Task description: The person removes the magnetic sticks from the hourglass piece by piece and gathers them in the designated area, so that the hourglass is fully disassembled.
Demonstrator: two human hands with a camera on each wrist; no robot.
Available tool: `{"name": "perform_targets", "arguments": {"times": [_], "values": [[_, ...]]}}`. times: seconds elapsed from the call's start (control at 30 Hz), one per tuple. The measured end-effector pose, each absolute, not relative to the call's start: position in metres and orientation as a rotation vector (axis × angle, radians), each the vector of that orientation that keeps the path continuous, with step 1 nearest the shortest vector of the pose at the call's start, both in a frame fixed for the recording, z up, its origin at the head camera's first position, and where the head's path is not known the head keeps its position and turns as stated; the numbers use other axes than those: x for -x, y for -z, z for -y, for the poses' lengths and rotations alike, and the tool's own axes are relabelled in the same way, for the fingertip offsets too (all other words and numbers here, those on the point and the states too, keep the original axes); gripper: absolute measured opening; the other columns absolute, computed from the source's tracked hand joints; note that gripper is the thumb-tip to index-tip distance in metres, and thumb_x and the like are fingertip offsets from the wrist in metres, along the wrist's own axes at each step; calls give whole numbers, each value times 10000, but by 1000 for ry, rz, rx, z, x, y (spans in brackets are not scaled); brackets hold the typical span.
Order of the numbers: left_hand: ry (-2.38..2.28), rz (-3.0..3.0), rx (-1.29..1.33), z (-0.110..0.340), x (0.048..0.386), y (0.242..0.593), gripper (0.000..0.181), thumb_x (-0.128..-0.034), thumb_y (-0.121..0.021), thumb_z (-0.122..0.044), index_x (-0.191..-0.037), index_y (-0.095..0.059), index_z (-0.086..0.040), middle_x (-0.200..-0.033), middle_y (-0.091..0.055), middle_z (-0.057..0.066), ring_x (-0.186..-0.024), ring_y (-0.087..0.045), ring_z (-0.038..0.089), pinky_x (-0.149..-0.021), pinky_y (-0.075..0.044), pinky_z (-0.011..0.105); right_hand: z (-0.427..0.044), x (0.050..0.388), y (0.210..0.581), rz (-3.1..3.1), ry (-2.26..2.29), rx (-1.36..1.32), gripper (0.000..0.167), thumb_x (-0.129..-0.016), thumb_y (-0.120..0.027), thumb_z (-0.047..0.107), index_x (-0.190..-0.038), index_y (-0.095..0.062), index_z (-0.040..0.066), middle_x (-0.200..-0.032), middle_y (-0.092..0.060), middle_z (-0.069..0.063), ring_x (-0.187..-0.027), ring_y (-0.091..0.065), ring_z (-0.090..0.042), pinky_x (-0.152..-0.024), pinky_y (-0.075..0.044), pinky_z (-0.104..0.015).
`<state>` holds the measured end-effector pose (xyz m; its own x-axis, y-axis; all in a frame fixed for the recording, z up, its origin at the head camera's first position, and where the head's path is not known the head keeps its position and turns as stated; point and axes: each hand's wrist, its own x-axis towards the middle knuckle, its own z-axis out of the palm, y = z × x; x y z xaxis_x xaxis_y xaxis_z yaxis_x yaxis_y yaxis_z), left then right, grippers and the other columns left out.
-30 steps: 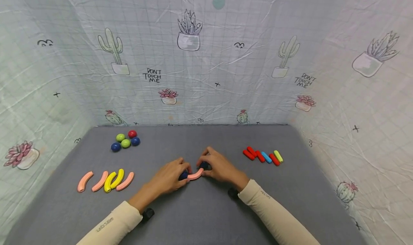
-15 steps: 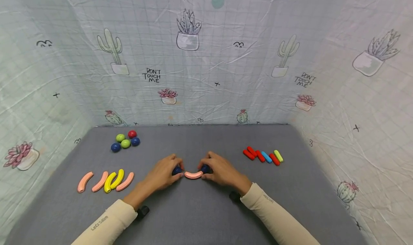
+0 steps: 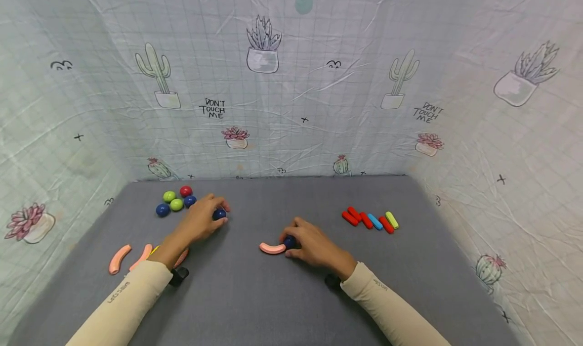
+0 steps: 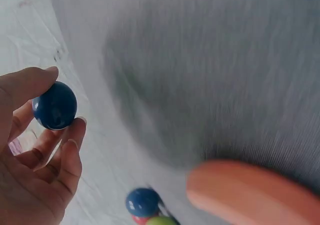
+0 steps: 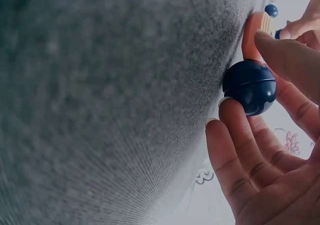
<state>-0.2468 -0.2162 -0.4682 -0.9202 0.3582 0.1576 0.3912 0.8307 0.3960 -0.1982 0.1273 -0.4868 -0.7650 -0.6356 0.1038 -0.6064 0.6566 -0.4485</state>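
My left hand pinches a glossy blue ball between thumb and fingers, near the group of balls at the back left. At the middle of the table, my right hand has its fingers curled about another blue ball. That ball touches the right end of a curved pink piece lying on the table. In the right wrist view the thumb passes in front of part of the pink piece.
Green, red and blue balls lie at the back left. Curved pink and yellow pieces sit at the left, partly behind the left forearm. Short red, blue and yellow-green sticks lie at the right. Patterned cloth encloses the grey table.
My left hand has moved left and back with its blue ball, away from the pink piece's left end. The right hand and its ball have stayed nearly in place.
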Motion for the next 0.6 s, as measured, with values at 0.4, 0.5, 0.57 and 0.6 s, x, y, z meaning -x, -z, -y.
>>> {"name": "perform_targets", "arguments": {"times": [0.4, 0.5, 0.57, 0.6], "values": [[587, 3028, 473, 246, 285, 470, 234, -932, -803, -80, -1155, -732, -58, -1133, -665, 209, -1067, -644, 387, -945, -517, 596, -125, 195, 489, -2801, 731, 1042, 316, -916, -860, 273, -1214, -762, 235, -1138, -592, 17, -893, -521, -90, -780, -455, -254], [549, 3051, 443, 249, 292, 472, 248, -927, -804, -70, -1161, -724, -61, -1149, -663, 218, -1077, -646, 396, -951, -519, 603, -125, 194, 489, -2798, 732, 1050, 317, -917, -860, 273, -1216, -760, 236, -1137, -591, 21, -892, -515, -80, -778, -453, -247], [532, 3058, 432, 250, 295, 475, 254, -920, -808, -62, -1159, -723, -63, -1155, -666, 222, -1078, -650, 401, -948, -523, 604, -124, 194, 489, -2791, 737, 1058, 319, -918, -859, 267, -1219, -760, 231, -1132, -591, 18, -889, -516, -82, -776, -452, -245], [525, 3059, 428, 251, 296, 475, 255, -918, -808, -59, -1158, -723, -64, -1157, -666, 224, -1079, -651, 402, -948, -525, 603, -124, 194, 488, -2788, 741, 1060, 320, -918, -858, 263, -1221, -760, 229, -1129, -592, 17, -890, -519, -86, -777, -452, -245]]}}
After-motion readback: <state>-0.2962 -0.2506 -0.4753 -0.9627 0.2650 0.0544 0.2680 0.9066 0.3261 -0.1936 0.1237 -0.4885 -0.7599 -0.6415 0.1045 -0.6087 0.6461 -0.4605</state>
